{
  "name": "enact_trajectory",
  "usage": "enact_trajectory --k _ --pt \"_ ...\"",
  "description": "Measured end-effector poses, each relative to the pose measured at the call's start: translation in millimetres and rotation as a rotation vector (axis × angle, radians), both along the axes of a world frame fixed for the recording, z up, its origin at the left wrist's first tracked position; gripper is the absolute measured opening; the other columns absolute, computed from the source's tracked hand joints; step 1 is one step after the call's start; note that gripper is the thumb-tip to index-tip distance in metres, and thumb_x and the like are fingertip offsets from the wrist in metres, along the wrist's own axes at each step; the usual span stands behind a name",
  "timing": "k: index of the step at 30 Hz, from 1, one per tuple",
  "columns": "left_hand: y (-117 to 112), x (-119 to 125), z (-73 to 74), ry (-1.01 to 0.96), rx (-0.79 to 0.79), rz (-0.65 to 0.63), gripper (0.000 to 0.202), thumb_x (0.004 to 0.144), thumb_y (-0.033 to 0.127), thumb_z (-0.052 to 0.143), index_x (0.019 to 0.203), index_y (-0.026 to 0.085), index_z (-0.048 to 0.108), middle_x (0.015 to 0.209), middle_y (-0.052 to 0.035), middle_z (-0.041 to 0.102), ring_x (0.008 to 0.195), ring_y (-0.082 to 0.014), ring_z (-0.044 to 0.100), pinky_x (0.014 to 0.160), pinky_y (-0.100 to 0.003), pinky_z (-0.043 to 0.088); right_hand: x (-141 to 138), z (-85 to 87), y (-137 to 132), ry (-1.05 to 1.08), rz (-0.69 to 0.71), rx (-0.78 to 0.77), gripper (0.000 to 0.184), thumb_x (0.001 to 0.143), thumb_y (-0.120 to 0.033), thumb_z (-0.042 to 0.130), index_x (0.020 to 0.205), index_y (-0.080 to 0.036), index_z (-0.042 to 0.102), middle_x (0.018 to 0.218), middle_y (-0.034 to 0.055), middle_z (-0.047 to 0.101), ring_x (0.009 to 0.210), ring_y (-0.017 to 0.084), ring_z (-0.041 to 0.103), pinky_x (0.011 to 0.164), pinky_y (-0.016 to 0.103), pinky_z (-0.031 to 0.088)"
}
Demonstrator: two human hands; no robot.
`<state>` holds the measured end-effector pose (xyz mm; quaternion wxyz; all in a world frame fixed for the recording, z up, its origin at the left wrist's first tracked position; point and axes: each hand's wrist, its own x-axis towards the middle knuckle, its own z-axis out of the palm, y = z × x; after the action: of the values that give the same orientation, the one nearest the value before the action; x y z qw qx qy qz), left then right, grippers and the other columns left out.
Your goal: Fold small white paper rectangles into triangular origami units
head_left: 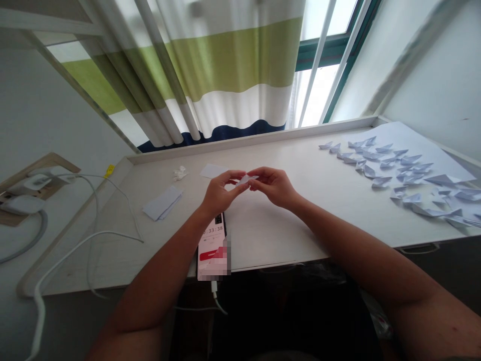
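Between my two hands, above the middle of the table, is a small folded piece of white paper (pixel 246 179). My left hand (pixel 222 190) pinches its left side between thumb and fingers. On the other side my right hand (pixel 273 186) grips it the same way, fingertips close to those of the left. Fingers cover much of the paper, so its exact shape is hard to make out. Many folded white paper boats (pixel 387 163) stand in a group on the right part of the table. A stack of white paper slips (pixel 163 203) lies left of my hands.
A phone (pixel 211 250) with a timer lies near the front edge, a cable (pixel 214 288) plugged in. Behind my left hand are a flat paper piece (pixel 212 170) and a crumpled tissue (pixel 180 173). White cords (pixel 75 240) run from a power outlet (pixel 33 185) at left.
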<state>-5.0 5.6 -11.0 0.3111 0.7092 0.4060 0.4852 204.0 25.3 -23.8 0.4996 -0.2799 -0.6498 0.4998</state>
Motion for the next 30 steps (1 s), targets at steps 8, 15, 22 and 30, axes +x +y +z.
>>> enact_trajectory --k 8,15,22,30 --pt "1.6 2.6 -2.9 -0.238 -0.199 -0.054 0.041 0.079 0.041 0.096 0.110 0.019 0.081 0.110 -0.0104 0.083 0.102 -0.0219 0.078 0.099 -0.040 0.062 3.2 1.1 -2.2 -0.164 -0.083 0.204 0.028 0.096 -0.045 0.078 0.110 -0.022 0.077 0.097 0.0070 0.082 0.088 0.022 0.078 0.088 0.045 0.066" --pt "0.3 4.5 -4.5 -0.254 -0.152 -0.038 0.033 0.084 0.042 0.092 0.106 0.019 0.083 0.115 -0.0112 0.084 0.104 -0.0232 0.080 0.100 -0.042 0.063 -2.7 -5.3 -0.7 -0.198 -0.164 0.197 0.033 0.092 -0.041 0.077 0.119 -0.023 0.071 0.095 0.0050 0.079 0.086 0.022 0.076 0.082 0.040 0.065" --pt "-6.4 9.6 -2.3 -0.088 -0.065 0.001 0.032 0.085 0.039 0.090 0.111 0.021 0.083 0.107 -0.0097 0.084 0.099 -0.0250 0.081 0.097 -0.043 0.064 -8.3 -9.2 1.5 -0.189 -0.230 0.112 0.027 0.085 -0.025 0.073 0.111 -0.023 0.071 0.091 0.0035 0.078 0.084 0.023 0.075 0.083 0.039 0.063" --pt "-7.0 4.9 2.6 0.125 0.100 0.019 0.034 0.087 0.039 0.088 0.116 0.024 0.080 0.109 -0.0080 0.084 0.100 -0.0248 0.079 0.090 -0.039 0.062 -3.3 -4.8 -2.6 -0.301 -0.279 0.279 0.026 0.085 -0.025 0.072 0.111 -0.025 0.071 0.085 0.0010 0.075 0.078 0.021 0.070 0.080 0.037 0.060"
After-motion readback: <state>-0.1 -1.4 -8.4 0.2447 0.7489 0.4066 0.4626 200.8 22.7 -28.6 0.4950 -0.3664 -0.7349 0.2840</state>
